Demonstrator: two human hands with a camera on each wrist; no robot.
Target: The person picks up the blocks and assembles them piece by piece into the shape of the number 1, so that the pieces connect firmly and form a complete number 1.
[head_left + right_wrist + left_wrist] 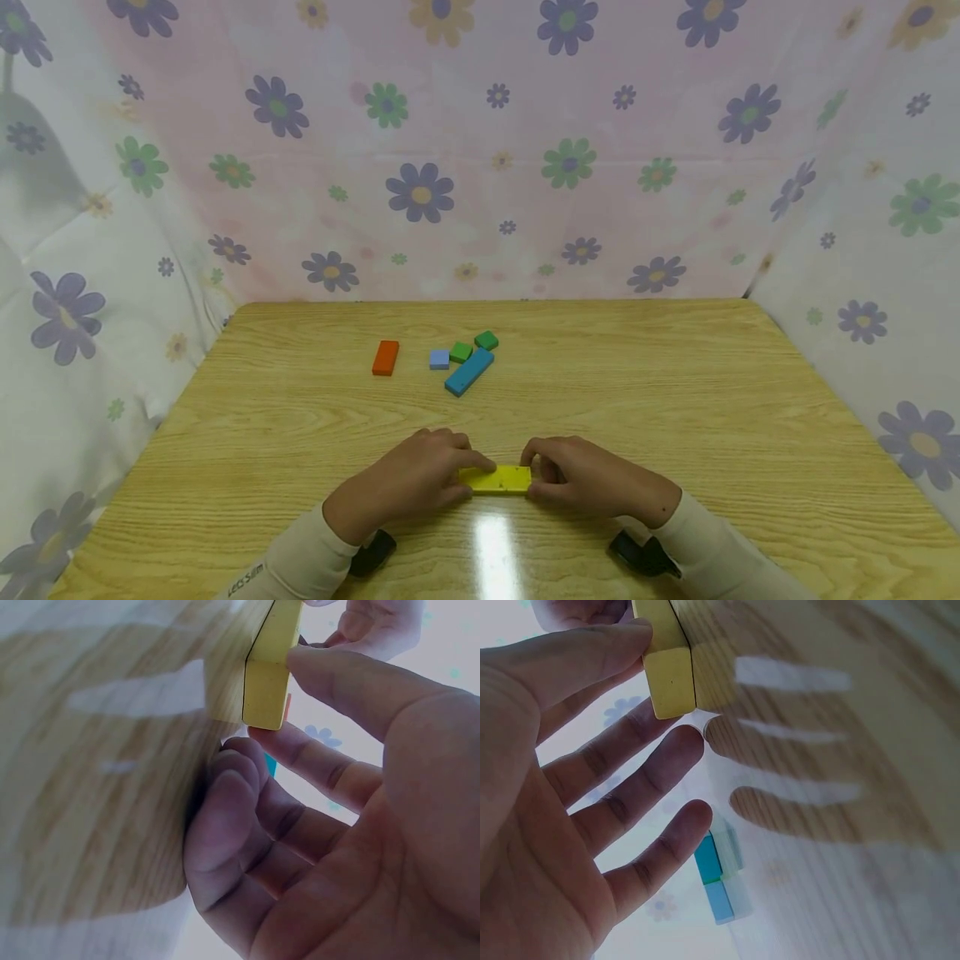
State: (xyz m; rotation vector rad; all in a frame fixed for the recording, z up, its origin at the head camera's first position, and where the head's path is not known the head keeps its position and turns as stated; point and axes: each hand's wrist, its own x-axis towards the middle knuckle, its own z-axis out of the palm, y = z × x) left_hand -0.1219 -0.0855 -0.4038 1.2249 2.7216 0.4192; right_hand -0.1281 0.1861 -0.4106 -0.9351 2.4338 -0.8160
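Observation:
A flat yellow block [495, 479] rests on the wooden table [675, 392] near its front edge. My left hand [467, 477] pinches the block's left end between thumb and forefinger. In the left wrist view the thumb [592, 652] presses one side of the yellow block [671, 671] while the other fingers spread below it. My right hand [536, 477] pinches the right end. In the right wrist view its thumb [337, 679] lies on the yellow block [268, 682], with the other fingers curled beneath.
Farther back lie an orange block [386, 357], a pale blue cube [439, 359], two green cubes [461, 352] [487, 340] and a long blue block [469, 371]. Flowered cloth [480, 150] walls the table at the back and both sides.

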